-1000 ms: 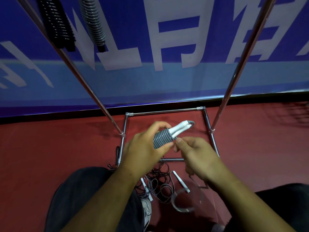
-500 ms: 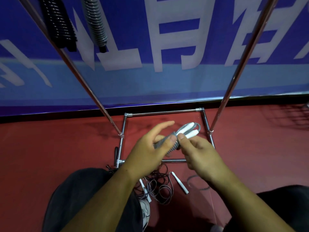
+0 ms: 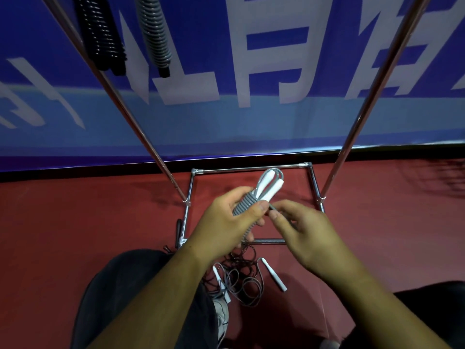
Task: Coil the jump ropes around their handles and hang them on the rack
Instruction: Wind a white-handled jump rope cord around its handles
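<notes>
Jump rope gripped by left hand; banner lettering cropped

Red floor — rack base, tangled ropes
The base is stood upon it; the ropes are strewn just before its near bar.

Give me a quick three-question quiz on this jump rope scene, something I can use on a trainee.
1. True or false: a black bundle and a grey bundle hang at the upper left.
2. Which hand grips the coiled rope with white handles? A) left B) right C) neither
3. Fill in: the loose ropes lie on the ___.
Key: 1 true. 2 A: the left hand grips it, while the right hand pinches the rope end. 3 floor.
</notes>
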Demonstrator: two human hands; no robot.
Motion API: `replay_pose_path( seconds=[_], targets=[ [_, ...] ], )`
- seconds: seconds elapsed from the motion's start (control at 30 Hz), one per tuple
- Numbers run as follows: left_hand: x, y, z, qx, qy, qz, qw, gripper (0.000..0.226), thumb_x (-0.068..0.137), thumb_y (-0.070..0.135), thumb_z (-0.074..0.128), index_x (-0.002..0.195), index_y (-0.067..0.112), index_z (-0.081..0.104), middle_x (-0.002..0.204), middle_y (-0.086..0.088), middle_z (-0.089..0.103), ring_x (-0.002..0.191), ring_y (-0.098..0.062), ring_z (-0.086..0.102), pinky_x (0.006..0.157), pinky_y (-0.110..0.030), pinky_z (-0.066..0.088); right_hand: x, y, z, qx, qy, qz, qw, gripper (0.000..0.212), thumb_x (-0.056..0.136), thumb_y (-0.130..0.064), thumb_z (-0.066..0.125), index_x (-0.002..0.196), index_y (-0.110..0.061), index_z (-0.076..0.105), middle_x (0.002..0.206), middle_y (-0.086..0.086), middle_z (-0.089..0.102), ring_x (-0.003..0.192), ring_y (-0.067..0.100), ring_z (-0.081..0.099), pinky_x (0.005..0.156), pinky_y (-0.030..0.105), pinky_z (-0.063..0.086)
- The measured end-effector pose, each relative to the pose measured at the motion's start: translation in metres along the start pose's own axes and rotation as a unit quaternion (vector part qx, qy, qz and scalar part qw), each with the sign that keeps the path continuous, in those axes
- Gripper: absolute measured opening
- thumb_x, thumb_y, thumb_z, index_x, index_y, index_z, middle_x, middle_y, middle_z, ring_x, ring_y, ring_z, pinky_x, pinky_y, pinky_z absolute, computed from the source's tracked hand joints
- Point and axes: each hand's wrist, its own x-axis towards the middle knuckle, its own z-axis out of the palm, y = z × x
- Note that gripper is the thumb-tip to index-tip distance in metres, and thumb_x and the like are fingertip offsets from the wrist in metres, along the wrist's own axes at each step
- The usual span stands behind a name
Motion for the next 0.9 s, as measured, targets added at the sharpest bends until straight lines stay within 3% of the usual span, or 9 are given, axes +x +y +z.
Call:
replay_pose_path(
  seconds=[0.13, 0.23, 0.3, 0.4, 0.5, 0.57, 0.67, 0.77, 0.9],
  targets=[
    [0.0, -0.001, 0.004, 0.003, 0.005, 0.012, 1.0, 0.015, 0.099, 0.028, 0.067, 0.114, 0.028, 0.068, 0.088, -0.007, 0.075, 0.055, -0.015, 0.061, 0.045, -0.019, 0.044, 0.003, 0.003, 0.001, 0.001, 0.007, 0.047, 0.999, 0.025, 0.101, -0.033, 0.054, 0.082, -0.029, 0.069, 0.063, -0.008, 0.061, 0.059, 0.009, 0.054, 0.061, 0.03, 0.045],
    [0.002, -0.004, 0.008, 0.031, 0.017, 0.036, 0.999, 0.017, 0.094, 0.025, 0.074, 0.11, 0.029, 0.069, 0.088, -0.002, 0.074, 0.06, -0.01, 0.061, 0.052, -0.025, 0.052, 0.007, -0.002, 0.002, 0.144, -0.042, 0.153, 0.977, 0.036, 0.103, -0.037, 0.051, 0.072, -0.028, 0.067, 0.05, -0.005, 0.046, 0.048, 0.017, 0.041, 0.055, 0.036, 0.038],
    [0.003, -0.008, 0.009, 0.07, 0.036, 0.053, 0.995, 0.022, 0.09, 0.028, 0.079, 0.109, 0.031, 0.069, 0.085, 0.005, 0.073, 0.065, -0.009, 0.062, 0.062, -0.034, 0.057, 0.007, -0.008, 0.001, 0.205, -0.05, 0.205, 0.956, 0.046, 0.105, -0.044, 0.048, 0.065, -0.03, 0.066, 0.047, -0.009, 0.036, 0.042, 0.011, 0.031, 0.05, 0.029, 0.029],
    [0.0, -0.01, 0.009, 0.217, 0.067, 0.095, 0.969, 0.03, 0.082, 0.044, 0.081, 0.108, 0.04, 0.065, 0.083, 0.014, 0.071, 0.067, -0.006, 0.064, 0.061, -0.031, 0.053, 0.003, -0.018, -0.003, 0.126, -0.038, 0.206, 0.97, 0.058, 0.098, -0.06, 0.047, 0.056, -0.022, 0.059, 0.046, -0.011, 0.033, 0.04, 0.004, 0.03, 0.044, 0.017, 0.026],
    [-0.005, -0.007, 0.012, 0.329, 0.08, 0.122, 0.933, 0.04, 0.078, 0.058, 0.071, 0.115, 0.049, 0.06, 0.096, 0.027, 0.07, 0.082, 0.001, 0.066, 0.067, -0.026, 0.052, 0.0, -0.02, -0.005, 0.081, -0.009, 0.205, 0.975, 0.068, 0.092, -0.068, 0.049, 0.054, -0.012, 0.055, 0.049, -0.009, 0.026, 0.046, 0.01, 0.027, 0.045, 0.022, 0.023],
    [-0.006, -0.006, 0.014, 0.353, 0.085, 0.136, 0.922, 0.043, 0.077, 0.059, 0.069, 0.117, 0.051, 0.058, 0.101, 0.031, 0.068, 0.088, 0.003, 0.064, 0.07, -0.024, 0.052, 0.0, -0.021, -0.004, 0.094, -0.001, 0.21, 0.973, 0.059, 0.094, -0.063, 0.051, 0.051, -0.024, 0.063, 0.05, -0.007, 0.029, 0.047, 0.01, 0.029, 0.047, 0.025, 0.025],
    [-0.003, -0.008, 0.012, 0.344, 0.078, 0.145, 0.924, 0.042, 0.08, 0.055, 0.073, 0.119, 0.052, 0.058, 0.106, 0.032, 0.068, 0.093, 0.003, 0.065, 0.075, -0.028, 0.054, 0.001, -0.024, -0.002, 0.1, 0.007, 0.206, 0.973, 0.052, 0.097, -0.054, 0.052, 0.054, -0.028, 0.066, 0.052, -0.007, 0.037, 0.046, 0.008, 0.033, 0.049, 0.026, 0.029],
    [-0.001, -0.014, 0.012, 0.315, 0.038, 0.167, 0.933, 0.047, 0.084, 0.044, 0.073, 0.128, 0.05, 0.058, 0.116, 0.026, 0.067, 0.102, -0.002, 0.066, 0.08, -0.034, 0.056, 0.003, -0.024, -0.003, 0.127, 0.038, 0.228, 0.965, 0.054, 0.1, -0.043, 0.054, 0.052, -0.019, 0.057, 0.047, -0.009, 0.038, 0.043, 0.005, 0.033, 0.048, 0.026, 0.029],
    [-0.002, -0.011, 0.014, 0.177, 0.0, 0.119, 0.977, 0.034, 0.094, 0.038, 0.068, 0.128, 0.045, 0.064, 0.116, 0.019, 0.068, 0.098, -0.006, 0.067, 0.084, -0.027, 0.056, 0.003, -0.02, -0.005, 0.141, 0.063, 0.218, 0.964, 0.041, 0.098, -0.034, 0.052, 0.068, -0.009, 0.063, 0.056, -0.011, 0.055, 0.056, 0.005, 0.048, 0.048, 0.016, 0.034]
  ],
)
